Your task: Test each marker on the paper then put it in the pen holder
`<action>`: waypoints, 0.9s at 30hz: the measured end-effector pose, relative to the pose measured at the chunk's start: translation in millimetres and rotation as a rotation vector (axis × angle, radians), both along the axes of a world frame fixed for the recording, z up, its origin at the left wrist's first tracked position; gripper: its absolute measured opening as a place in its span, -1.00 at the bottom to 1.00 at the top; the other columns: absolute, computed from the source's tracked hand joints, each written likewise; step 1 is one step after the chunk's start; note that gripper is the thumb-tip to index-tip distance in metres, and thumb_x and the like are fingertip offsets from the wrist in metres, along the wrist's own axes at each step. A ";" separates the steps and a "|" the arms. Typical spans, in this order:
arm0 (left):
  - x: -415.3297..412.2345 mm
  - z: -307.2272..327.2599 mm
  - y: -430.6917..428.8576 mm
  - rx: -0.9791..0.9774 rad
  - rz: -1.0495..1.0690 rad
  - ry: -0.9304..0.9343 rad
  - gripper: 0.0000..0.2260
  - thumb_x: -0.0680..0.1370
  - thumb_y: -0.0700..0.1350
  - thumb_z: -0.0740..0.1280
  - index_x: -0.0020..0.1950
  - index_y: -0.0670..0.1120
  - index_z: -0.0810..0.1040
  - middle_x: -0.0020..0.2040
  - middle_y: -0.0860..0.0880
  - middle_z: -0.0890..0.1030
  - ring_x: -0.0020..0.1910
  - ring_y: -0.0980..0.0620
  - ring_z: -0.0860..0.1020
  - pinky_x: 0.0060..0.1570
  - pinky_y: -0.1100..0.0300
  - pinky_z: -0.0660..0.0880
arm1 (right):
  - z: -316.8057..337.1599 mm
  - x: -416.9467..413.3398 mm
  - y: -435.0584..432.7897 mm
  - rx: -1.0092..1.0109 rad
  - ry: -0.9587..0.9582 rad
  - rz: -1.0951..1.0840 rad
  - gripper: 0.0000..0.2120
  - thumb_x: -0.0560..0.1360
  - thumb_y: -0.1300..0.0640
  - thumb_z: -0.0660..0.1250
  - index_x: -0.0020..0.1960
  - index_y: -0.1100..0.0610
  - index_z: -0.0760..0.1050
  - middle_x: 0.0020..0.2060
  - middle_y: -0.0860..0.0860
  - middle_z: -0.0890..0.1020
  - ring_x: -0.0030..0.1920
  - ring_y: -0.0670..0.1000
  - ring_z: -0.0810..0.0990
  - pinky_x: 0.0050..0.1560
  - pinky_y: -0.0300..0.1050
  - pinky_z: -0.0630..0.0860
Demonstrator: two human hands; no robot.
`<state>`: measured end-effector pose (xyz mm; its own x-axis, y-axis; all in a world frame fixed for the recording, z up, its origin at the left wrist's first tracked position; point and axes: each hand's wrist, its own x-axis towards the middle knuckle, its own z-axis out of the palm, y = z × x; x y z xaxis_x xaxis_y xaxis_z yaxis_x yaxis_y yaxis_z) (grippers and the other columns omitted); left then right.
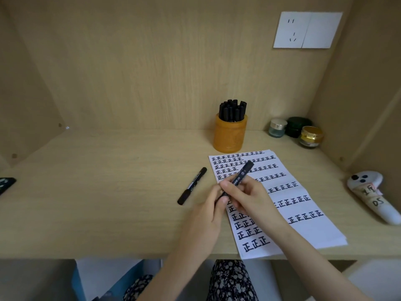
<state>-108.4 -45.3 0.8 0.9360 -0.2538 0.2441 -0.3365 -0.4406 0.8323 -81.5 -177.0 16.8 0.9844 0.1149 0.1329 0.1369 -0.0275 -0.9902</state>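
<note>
My left hand pinches the near end of a black marker, my right hand curled round its barrel, over the paper on the surface, the pen holder just beyond.

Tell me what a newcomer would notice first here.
A white sheet of paper crowded with rows of bold black marks lies centre right; above it the left hand and right hand grip a black marker pen. Behind stands an orange cylindrical pen holder packed with black markers; a spare black marker lies on the wooden desk.
</note>
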 end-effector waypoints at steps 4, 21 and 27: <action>-4.5 -3.8 -6.7 -0.038 -0.013 0.043 -0.80 0.59 0.12 0.11 0.20 0.35 0.30 -0.07 0.16 0.62 -0.16 0.15 0.60 -0.10 -0.01 0.57 | -3.5 -13.4 -8.8 0.069 0.046 -0.002 -0.80 0.51 0.08 0.31 -0.04 0.24 0.46 -0.51 0.01 0.38 -0.55 -0.13 0.29 -0.55 -0.33 0.23; -10.9 -18.4 -4.3 -0.091 -0.096 0.179 -0.75 0.58 -0.02 0.20 0.23 0.19 0.30 -0.03 0.16 0.59 -0.06 0.33 0.51 -0.05 0.46 0.40 | -16.1 -42.7 -78.7 0.105 0.175 -0.293 -0.86 0.49 0.15 0.36 -0.23 0.13 0.48 -0.56 0.03 0.40 -0.55 -0.01 0.36 -0.52 -0.25 0.21; -7.0 -25.0 -4.3 -0.046 -0.070 0.155 -0.76 0.48 -0.03 0.37 0.12 0.16 0.46 -0.05 0.20 0.63 -0.11 0.34 0.53 -0.14 0.44 0.36 | -19.3 -49.7 -78.2 -0.061 0.114 -0.370 -0.76 0.44 0.14 0.45 -0.33 0.26 0.54 -0.62 0.01 0.45 -0.63 -0.09 0.34 -0.57 -0.36 0.26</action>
<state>-115.4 -49.6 -24.2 0.9438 -0.3115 0.1106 -0.2307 -0.3811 0.8953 -131.1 -255.1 -2.5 0.9689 -0.2461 0.0242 -0.0041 -0.1139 -0.9935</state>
